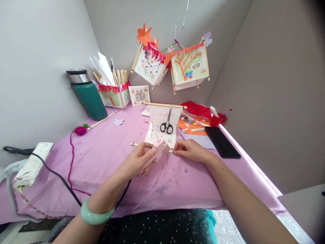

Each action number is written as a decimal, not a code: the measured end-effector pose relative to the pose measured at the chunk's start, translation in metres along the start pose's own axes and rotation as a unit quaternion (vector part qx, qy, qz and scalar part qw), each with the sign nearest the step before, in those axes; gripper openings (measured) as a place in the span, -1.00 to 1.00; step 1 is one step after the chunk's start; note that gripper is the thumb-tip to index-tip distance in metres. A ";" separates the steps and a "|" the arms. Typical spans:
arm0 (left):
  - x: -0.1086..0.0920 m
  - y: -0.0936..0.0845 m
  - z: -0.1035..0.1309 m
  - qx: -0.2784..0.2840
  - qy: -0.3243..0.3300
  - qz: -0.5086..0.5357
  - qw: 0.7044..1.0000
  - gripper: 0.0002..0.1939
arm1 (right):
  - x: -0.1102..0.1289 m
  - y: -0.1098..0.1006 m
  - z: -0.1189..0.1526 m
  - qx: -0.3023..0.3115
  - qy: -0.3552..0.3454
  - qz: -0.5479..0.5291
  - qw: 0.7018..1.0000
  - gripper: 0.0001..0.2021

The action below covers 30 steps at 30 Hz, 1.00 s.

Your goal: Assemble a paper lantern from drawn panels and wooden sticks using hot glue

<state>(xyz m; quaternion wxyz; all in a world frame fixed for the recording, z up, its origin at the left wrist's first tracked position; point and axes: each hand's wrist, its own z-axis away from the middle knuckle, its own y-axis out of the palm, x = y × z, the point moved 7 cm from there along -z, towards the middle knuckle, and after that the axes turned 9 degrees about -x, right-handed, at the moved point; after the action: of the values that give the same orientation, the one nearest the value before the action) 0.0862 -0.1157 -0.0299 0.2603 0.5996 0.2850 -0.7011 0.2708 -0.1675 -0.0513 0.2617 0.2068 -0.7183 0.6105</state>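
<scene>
My left hand [142, 158] is wrapped round a pink glue gun [160, 146], its nozzle tilted up and away from me. A black cord runs back from under that wrist. The fingertips of my right hand [189, 149] pinch the right end of the near wooden stick [171, 151]. This stick lies along the near edge of a white sheet [165, 115], and another stick [165, 105] runs along its far edge. Black-handled scissors [166, 126] lie on the sheet. The gun hides part of the near edge.
A green bottle [90, 98] and a stick holder [111, 96] stand at the back left. Two paper lanterns [189, 66] hang above. A phone [222, 142] lies right; a power strip [33, 166] and purple yarn [80, 130] lie left.
</scene>
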 end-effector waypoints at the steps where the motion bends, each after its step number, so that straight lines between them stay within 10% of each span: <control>1: 0.000 0.001 0.000 0.000 0.001 0.001 1.000 -0.66 | 0.000 0.000 0.000 0.000 -0.001 -0.002 1.000 -0.90; 14: -0.003 0.008 -0.002 0.001 0.004 0.007 1.000 -0.67 | 0.000 0.000 0.000 -0.003 0.008 -0.012 1.000 -0.90; 30: -0.001 -0.025 0.006 -0.034 0.002 -0.017 0.999 -0.64 | 0.003 -0.002 0.002 0.005 0.012 -0.019 1.000 -0.87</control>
<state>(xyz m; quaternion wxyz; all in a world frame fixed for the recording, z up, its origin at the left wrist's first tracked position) 0.0644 -0.1019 -0.0265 0.2684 0.5872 0.3194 -0.6937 0.2689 -0.1697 -0.0483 0.2809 0.2138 -0.7081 0.6115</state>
